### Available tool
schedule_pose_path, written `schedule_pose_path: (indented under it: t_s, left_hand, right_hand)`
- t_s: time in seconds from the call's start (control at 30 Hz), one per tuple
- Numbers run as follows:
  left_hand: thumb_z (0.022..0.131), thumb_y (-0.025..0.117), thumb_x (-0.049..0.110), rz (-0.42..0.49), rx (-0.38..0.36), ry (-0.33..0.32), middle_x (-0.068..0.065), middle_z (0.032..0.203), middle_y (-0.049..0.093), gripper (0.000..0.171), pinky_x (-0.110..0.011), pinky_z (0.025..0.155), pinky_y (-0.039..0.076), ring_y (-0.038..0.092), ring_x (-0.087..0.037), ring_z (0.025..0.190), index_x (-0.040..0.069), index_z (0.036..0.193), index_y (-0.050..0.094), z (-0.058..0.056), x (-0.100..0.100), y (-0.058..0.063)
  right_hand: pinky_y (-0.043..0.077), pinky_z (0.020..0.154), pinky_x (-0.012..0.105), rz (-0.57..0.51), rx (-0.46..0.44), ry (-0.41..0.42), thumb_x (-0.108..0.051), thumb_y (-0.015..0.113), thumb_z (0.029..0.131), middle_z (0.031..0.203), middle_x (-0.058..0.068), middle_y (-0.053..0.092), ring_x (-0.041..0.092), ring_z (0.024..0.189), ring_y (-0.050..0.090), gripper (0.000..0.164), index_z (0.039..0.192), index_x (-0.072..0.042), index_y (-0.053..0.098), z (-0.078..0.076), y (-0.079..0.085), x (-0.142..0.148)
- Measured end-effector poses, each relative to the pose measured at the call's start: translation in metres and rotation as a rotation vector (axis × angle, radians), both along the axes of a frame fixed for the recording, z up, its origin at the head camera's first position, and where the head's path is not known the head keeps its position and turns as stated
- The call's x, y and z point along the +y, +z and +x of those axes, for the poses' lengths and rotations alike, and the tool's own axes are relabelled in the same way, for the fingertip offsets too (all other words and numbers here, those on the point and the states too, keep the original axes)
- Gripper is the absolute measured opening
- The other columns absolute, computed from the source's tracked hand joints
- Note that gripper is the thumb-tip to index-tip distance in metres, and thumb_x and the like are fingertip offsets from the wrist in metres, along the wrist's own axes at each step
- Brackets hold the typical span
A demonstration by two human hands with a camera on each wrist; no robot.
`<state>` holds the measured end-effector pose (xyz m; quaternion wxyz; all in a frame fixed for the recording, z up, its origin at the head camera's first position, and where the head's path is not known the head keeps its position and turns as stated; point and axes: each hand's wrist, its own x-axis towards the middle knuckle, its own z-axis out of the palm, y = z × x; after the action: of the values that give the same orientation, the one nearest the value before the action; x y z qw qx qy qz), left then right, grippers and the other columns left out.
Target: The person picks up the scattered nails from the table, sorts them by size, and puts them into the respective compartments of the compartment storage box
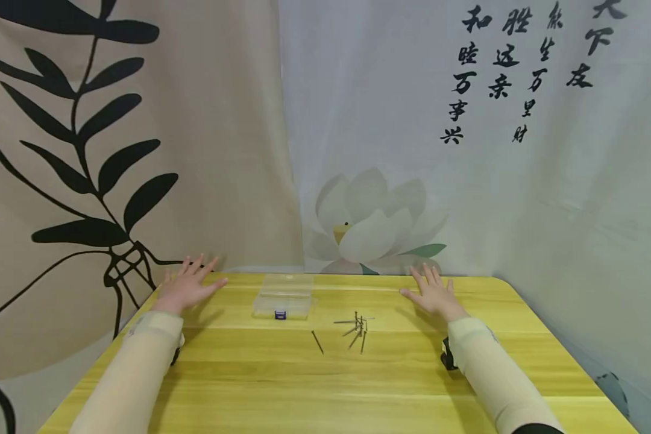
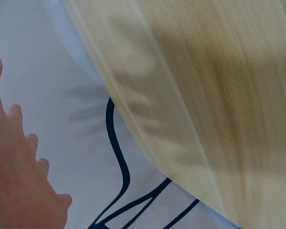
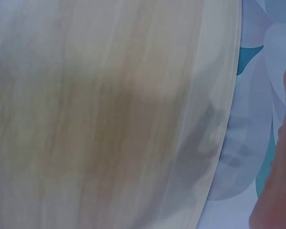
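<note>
My left hand [image 1: 187, 288] is spread over the table's far left part, with straight fingers and nothing in them. Its shadow falls on the wood in the left wrist view, where the hand [image 2: 21, 167] shows at the left edge. Toward the far right, my right hand [image 1: 434, 295] is likewise spread and holds nothing. Between the hands lies a small pile of screws or nails [image 1: 360, 325], too small to tell which. A single one [image 1: 317, 342] lies apart to the left. Behind it sits a clear plastic box [image 1: 282, 306] with its lid raised and a blue label on its front.
The yellow wood-grain table [image 1: 249, 386] has a rounded far right corner. A printed cloth [image 1: 228, 150] with leaves, a lotus and black writing hangs right behind the far edge. Dark bands [image 1: 448, 355] sit at the wrists.
</note>
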<state>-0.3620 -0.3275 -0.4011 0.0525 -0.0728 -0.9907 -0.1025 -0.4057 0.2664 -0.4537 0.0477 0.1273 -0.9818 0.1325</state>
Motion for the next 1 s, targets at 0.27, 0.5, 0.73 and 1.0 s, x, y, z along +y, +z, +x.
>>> schedule_pose_path:
  t_s: [0.27, 0.5, 0.73, 1.0]
  left_hand:
    - [0.096, 0.033, 0.067, 0.116, -0.028, -0.024, -0.028, 0.157, 0.004, 0.082, -0.075, 0.098, -0.009, -0.004, -0.05, 0.141, 0.016, 0.157, 0.012, -0.001, 0.004, -0.006]
    - [0.1, 0.035, 0.058, 0.538, -0.149, -0.048, -0.028, 0.156, 0.014, 0.078, -0.069, 0.104, 0.017, 0.014, -0.052, 0.138, 0.007, 0.156, 0.014, -0.005, 0.014, -0.009]
    - [0.101, 0.039, 0.053, 0.851, -0.269, -0.032, -0.024, 0.157, 0.014, 0.077, -0.061, 0.11, 0.014, 0.012, -0.046, 0.142, 0.003, 0.155, 0.016, -0.004, 0.033, -0.016]
    - [0.105, 0.04, 0.038, 1.046, -0.304, -0.003, -0.026, 0.151, 0.03, 0.064, -0.056, 0.113, 0.012, 0.022, -0.042, 0.14, -0.002, 0.152, 0.022, 0.004, 0.057, -0.043]
  right_hand:
    - [0.004, 0.099, 0.078, -0.099, -0.043, 0.047, -0.064, 0.039, 0.096, 0.156, 0.03, 0.004, 0.052, 0.14, 0.006, 0.084, 0.156, -0.009, 0.016, 0.007, -0.005, -0.009]
    - [0.02, 0.106, 0.066, -0.406, -0.129, 0.165, -0.046, 0.048, 0.1, 0.155, 0.027, 0.019, 0.048, 0.139, 0.017, 0.073, 0.154, -0.004, 0.022, 0.015, -0.001, -0.036]
    - [0.04, 0.097, 0.055, -0.632, -0.243, 0.189, -0.036, 0.052, 0.101, 0.141, 0.021, 0.046, 0.04, 0.123, 0.047, 0.056, 0.142, 0.0, 0.045, 0.024, -0.006, -0.068]
    - [0.045, 0.075, 0.032, -0.88, -0.35, 0.083, -0.03, 0.057, 0.099, 0.134, 0.014, 0.056, 0.019, 0.096, 0.053, 0.045, 0.135, -0.003, 0.056, 0.033, -0.022, -0.09]
